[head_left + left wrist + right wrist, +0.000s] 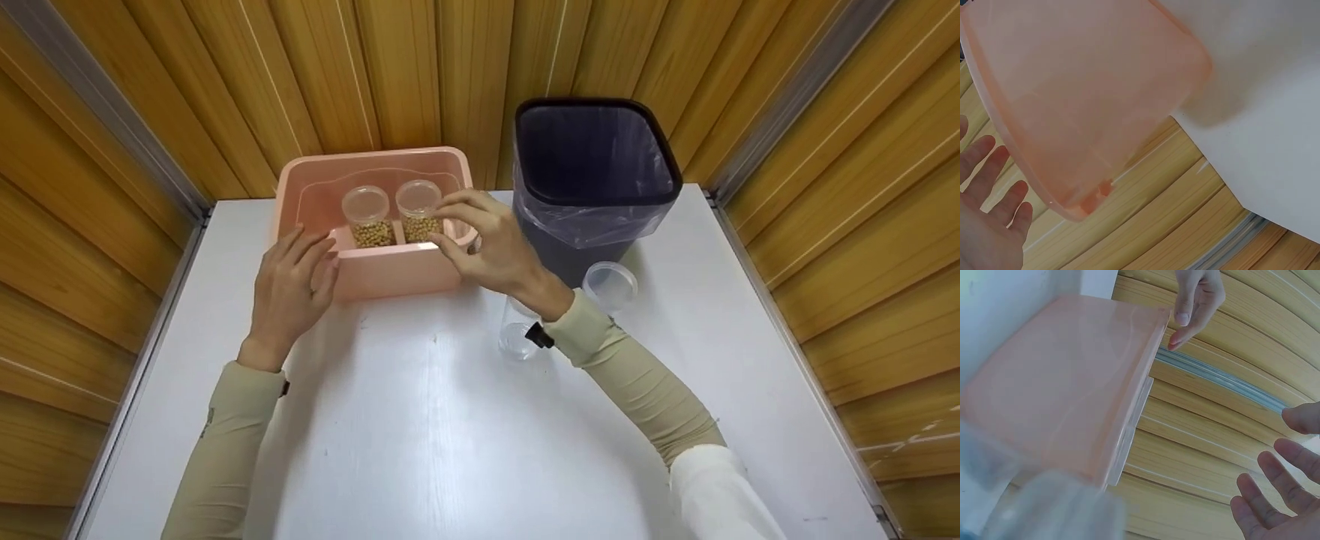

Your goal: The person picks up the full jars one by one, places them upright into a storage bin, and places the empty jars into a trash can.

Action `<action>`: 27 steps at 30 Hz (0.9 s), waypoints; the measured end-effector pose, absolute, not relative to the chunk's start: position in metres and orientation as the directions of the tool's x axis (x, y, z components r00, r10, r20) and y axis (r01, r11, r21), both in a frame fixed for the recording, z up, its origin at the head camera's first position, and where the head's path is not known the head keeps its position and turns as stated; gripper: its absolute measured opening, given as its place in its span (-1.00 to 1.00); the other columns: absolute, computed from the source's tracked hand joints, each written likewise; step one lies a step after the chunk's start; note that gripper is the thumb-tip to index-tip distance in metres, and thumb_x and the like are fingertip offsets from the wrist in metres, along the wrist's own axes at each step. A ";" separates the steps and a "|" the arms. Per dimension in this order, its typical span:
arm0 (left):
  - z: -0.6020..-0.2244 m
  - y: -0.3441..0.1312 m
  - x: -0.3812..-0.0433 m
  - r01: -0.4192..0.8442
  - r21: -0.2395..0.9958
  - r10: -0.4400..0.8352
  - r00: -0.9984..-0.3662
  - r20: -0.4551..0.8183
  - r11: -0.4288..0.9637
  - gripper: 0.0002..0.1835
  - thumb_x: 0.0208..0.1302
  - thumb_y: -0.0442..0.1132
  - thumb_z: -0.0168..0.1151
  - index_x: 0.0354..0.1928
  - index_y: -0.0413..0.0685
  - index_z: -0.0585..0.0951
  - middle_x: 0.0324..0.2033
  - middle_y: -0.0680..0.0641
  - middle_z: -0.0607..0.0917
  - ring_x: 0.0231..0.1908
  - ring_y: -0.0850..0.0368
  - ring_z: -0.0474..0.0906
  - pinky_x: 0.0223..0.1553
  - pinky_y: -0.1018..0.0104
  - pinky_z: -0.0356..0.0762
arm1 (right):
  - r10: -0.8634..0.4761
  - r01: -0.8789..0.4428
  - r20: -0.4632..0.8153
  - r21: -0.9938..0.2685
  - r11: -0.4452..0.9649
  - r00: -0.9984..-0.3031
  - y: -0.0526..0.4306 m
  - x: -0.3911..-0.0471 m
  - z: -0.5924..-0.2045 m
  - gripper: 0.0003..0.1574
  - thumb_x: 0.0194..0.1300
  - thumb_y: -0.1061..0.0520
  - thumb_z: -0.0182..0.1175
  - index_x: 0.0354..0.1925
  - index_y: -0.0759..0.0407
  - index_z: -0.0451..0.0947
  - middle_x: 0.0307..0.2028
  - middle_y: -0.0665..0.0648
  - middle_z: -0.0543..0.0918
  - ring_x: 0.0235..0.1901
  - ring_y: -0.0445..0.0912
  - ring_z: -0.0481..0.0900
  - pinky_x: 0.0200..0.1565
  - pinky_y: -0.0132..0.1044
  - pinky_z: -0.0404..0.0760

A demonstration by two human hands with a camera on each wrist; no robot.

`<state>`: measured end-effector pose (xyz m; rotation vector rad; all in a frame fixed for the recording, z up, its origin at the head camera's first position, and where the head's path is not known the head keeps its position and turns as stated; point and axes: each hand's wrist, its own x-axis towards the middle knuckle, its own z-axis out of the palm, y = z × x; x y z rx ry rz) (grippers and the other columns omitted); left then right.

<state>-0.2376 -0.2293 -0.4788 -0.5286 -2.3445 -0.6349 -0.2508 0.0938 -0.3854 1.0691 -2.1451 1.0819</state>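
Observation:
Two clear lidded jars, a left jar (373,232) and a right jar (417,225), stand upright side by side inside a pink plastic bin (397,274). Round yellowish beans fill their lower part. My left hand (289,289) is at the bin's front left corner, fingers loosely bent and spread, holding nothing. My right hand (491,244) hovers over the bin's right front rim beside the right jar, thumb and fingers apart. In the right wrist view the fingers of that hand (1283,495) are spread with nothing between them.
Right of the pink bin stands a dark trash can (570,244) with a clear liner. In front of it, a clear empty container (517,341) is partly hidden by my right wrist, and another clear container (611,285) is close by. Wood-patterned walls (472,75) enclose the white table (420,420).

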 end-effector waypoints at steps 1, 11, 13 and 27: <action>-0.477 -0.227 -0.237 0.519 0.299 0.209 -0.710 0.672 0.801 -0.66 0.48 -0.21 0.33 0.16 -0.27 0.73 0.20 -0.25 0.75 0.42 -0.32 0.50 0.40 -0.31 0.44 | -0.418 -0.821 0.712 -0.427 0.379 -0.564 0.098 -0.249 -0.387 -0.75 0.35 0.21 0.45 -0.03 0.29 0.78 -0.02 0.23 0.77 0.07 0.02 0.72 0.21 -0.21 0.66; -0.464 -0.192 -0.239 0.580 0.299 0.247 -0.679 0.691 0.758 -0.64 0.50 -0.18 0.34 0.19 -0.24 0.72 0.23 -0.22 0.74 0.44 -0.26 0.50 0.51 -0.20 0.37 | -0.399 -0.805 0.714 -0.409 0.429 -0.575 0.141 -0.230 -0.395 -0.73 0.35 0.21 0.46 -0.01 0.30 0.77 0.00 0.20 0.76 0.07 0.01 0.72 0.19 -0.21 0.69; -0.462 -0.185 -0.239 0.591 0.301 0.254 -0.675 0.693 0.748 -0.64 0.50 -0.18 0.34 0.20 -0.23 0.72 0.23 -0.22 0.74 0.44 -0.26 0.49 0.52 -0.21 0.36 | -0.393 -0.803 0.714 -0.415 0.428 -0.579 0.148 -0.227 -0.396 -0.72 0.37 0.18 0.46 -0.02 0.30 0.76 0.00 0.20 0.76 0.06 0.01 0.72 0.17 -0.20 0.70; -0.458 -0.139 -0.237 0.683 0.284 0.328 -0.620 0.713 0.673 -0.63 0.50 -0.17 0.33 0.21 -0.22 0.71 0.25 -0.23 0.72 0.41 -0.31 0.50 0.48 -0.29 0.36 | -0.276 -0.795 0.785 -0.402 0.455 -0.555 0.207 -0.218 -0.395 -0.74 0.31 0.26 0.49 -0.04 0.31 0.78 0.02 0.21 0.78 0.04 0.08 0.72 0.19 -0.31 0.65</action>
